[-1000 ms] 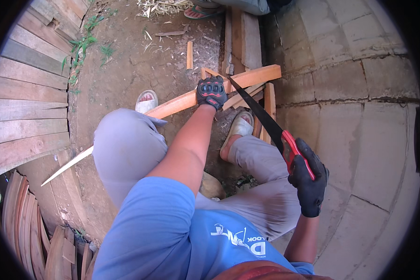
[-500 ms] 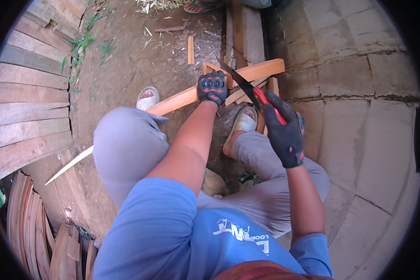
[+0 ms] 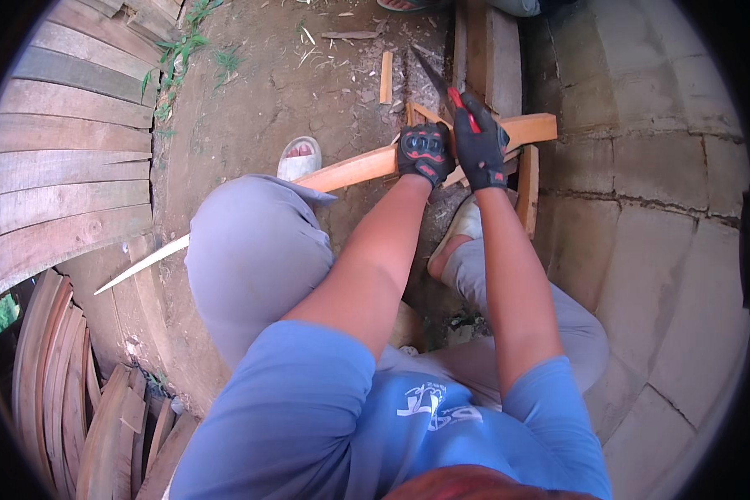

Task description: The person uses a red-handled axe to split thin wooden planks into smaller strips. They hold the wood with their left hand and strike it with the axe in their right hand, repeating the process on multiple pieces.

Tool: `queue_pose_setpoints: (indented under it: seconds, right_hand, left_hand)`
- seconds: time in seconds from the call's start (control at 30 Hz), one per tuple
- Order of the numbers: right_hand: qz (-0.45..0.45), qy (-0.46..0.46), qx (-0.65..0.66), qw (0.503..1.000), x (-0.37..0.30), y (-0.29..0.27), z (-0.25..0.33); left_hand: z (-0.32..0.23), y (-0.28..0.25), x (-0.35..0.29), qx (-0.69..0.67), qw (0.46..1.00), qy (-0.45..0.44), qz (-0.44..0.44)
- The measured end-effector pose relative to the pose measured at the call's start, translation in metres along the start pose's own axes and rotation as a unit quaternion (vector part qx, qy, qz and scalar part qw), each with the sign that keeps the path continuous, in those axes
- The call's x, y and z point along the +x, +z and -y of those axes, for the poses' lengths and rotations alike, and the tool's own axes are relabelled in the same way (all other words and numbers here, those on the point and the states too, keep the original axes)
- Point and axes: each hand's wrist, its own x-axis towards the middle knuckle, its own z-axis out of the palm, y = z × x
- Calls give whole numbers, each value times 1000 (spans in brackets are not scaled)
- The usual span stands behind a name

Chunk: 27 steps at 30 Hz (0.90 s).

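Note:
A squared wooden beam (image 3: 350,170) slants across in front of me, its right end higher and resting over other timber. My left hand (image 3: 425,152), in a black glove with red marks, is closed over the beam's middle. Just to its right, my right hand (image 3: 481,150), also gloved, is closed round the red handle of a hand saw (image 3: 431,71). The dark blade points away and to the left, beyond the beam. Whether its teeth touch the wood is hidden behind my hands.
Short wood offcuts (image 3: 386,77) and shavings lie on the dirt ground. Long timbers (image 3: 503,67) run away from me at the top. Planks (image 3: 67,167) line the left, above stacked curved boards (image 3: 50,358). Concrete slabs (image 3: 642,275) cover the right. Another person's sandalled foot (image 3: 404,4) shows at the far edge.
My right hand has pushed the saw forward and now sits close beside my left hand. The left hand keeps its hold on the beam. The whole view has shifted slightly.

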Motion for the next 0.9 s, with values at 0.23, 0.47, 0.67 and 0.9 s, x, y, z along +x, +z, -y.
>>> queue_pose_setpoints:
  seconds: [0.23, 0.47, 0.67, 0.9]
  right_hand:
    - [33, -28, 56, 997, -8, -11, -13]
    - [79, 50, 48, 994, -67, -97, 29]
    - [96, 151, 25, 984, -143, -212, 80]
    - [78, 203, -13, 976, -205, -287, 125]
  left_hand:
    - [1, -5, 3, -1, 1000, -24, -11]
    - [13, 13, 4, 92, 991, 33, -88]
    - [6, 10, 5, 61, 994, 7, -86]
    - [1, 8, 3, 67, 995, 11, -77]
